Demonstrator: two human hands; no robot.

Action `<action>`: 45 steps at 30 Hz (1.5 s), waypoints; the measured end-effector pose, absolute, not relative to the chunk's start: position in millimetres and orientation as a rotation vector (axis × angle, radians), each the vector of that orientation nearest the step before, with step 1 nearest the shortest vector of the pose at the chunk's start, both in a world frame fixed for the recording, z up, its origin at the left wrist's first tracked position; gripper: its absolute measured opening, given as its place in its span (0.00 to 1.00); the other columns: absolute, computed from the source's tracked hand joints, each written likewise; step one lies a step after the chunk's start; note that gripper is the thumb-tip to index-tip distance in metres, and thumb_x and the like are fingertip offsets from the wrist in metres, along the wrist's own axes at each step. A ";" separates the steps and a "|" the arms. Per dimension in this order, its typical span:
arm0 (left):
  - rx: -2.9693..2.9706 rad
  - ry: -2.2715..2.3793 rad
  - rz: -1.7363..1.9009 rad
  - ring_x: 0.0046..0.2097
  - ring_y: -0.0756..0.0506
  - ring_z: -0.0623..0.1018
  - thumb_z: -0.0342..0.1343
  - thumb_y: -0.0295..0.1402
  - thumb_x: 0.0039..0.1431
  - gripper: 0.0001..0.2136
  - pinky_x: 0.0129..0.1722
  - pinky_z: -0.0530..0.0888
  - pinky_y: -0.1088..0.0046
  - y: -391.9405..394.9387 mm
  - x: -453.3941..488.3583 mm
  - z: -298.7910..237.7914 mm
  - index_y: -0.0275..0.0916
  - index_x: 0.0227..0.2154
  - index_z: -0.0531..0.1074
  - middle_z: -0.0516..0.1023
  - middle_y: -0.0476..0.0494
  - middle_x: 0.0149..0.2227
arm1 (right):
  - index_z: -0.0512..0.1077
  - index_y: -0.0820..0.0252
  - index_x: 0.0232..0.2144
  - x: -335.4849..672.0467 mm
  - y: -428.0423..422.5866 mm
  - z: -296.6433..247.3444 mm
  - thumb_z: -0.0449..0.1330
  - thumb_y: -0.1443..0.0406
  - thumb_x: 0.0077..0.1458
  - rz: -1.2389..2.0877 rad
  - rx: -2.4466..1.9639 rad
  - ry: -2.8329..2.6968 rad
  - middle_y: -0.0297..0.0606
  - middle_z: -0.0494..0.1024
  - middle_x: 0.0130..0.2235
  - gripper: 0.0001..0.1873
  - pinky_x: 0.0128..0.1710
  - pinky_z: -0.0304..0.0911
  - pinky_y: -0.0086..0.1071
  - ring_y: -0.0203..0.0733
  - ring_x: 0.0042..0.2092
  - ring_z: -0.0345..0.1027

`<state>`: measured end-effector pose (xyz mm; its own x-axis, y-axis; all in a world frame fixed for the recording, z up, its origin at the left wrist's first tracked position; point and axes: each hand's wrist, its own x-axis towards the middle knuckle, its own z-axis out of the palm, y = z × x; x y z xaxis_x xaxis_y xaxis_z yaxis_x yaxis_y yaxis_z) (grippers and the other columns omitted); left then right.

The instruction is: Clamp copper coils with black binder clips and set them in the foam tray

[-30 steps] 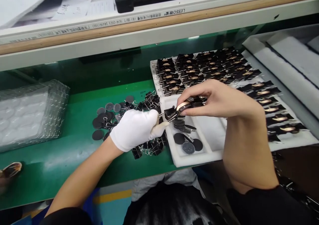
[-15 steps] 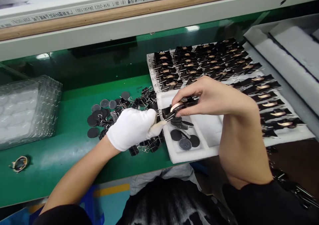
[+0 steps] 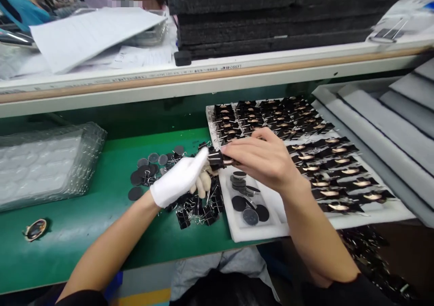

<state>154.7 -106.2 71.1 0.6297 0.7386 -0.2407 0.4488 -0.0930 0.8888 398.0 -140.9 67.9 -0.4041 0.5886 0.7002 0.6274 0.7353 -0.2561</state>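
My left hand (image 3: 181, 178), in a white glove, pinches a black binder clip (image 3: 216, 159) above the pile of loose clips (image 3: 198, 206) on the green bench. My bare right hand (image 3: 261, 159) meets it from the right, fingers closed on the same clip and a small coppery part that is mostly hidden. Both hands hover over the left edge of a white foam tray (image 3: 271, 228). Dark round discs (image 3: 246, 204) lie in the tray's near compartment. Rows of clipped assemblies (image 3: 305, 134) fill the rest of the tray.
More grey discs (image 3: 145, 170) lie scattered on the green bench (image 3: 84, 233). A stack of clear blister trays (image 3: 40, 166) stands at left, and a small round part (image 3: 35, 229) lies near the front edge. White foam sheets (image 3: 389, 125) lean at right. A shelf (image 3: 203, 77) with papers runs overhead.
The camera has tilted up, showing more of the shelf. My hands have closed together, the left fingers now pointing up at the clip and the right hand moved left over it.
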 end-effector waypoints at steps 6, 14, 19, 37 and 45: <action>1.808 0.908 0.523 0.26 0.51 0.73 0.49 0.51 0.70 0.22 0.30 0.71 0.74 -107.5 147.1 91.4 0.39 0.27 0.66 0.73 0.51 0.25 | 0.62 0.44 0.68 403.6 -144.8 58.5 0.76 0.48 0.48 0.284 -0.944 -1.883 0.45 0.68 0.67 0.49 0.62 0.61 0.53 0.59 0.64 0.67; 1.998 0.923 0.372 0.32 0.49 0.78 0.49 0.48 0.70 0.16 0.34 0.74 0.73 -108.2 146.7 98.1 0.40 0.35 0.68 0.76 0.51 0.29 | 0.75 0.56 0.53 396.2 -159.5 52.2 0.68 0.55 0.58 1.023 -1.145 -1.563 0.44 0.80 0.52 0.23 0.38 0.76 0.37 0.43 0.40 0.78; 2.034 0.915 0.283 0.32 0.48 0.79 0.50 0.47 0.70 0.16 0.33 0.74 0.73 -112.1 153.9 93.1 0.40 0.38 0.72 0.77 0.51 0.29 | 0.78 0.58 0.43 380.5 -172.3 41.2 0.72 0.58 0.50 1.104 -1.179 -1.279 0.39 0.84 0.41 0.19 0.31 0.74 0.34 0.41 0.34 0.78; 1.774 0.941 0.255 0.38 0.43 0.85 0.58 0.43 0.65 0.13 0.36 0.79 0.70 -118.1 163.8 76.8 0.37 0.39 0.76 0.85 0.42 0.35 | 0.80 0.59 0.33 376.1 -172.9 28.3 0.72 0.62 0.45 0.895 -1.178 -1.333 0.37 0.84 0.33 0.11 0.37 0.74 0.37 0.46 0.35 0.79; 2.469 0.771 0.248 0.42 0.45 0.78 0.56 0.40 0.67 0.09 0.43 0.74 0.70 -144.6 186.9 85.7 0.43 0.40 0.79 0.80 0.46 0.41 | 0.79 0.55 0.43 410.4 -224.0 19.3 0.75 0.58 0.50 0.787 -1.197 -1.438 0.40 0.82 0.44 0.18 0.45 0.74 0.40 0.48 0.45 0.77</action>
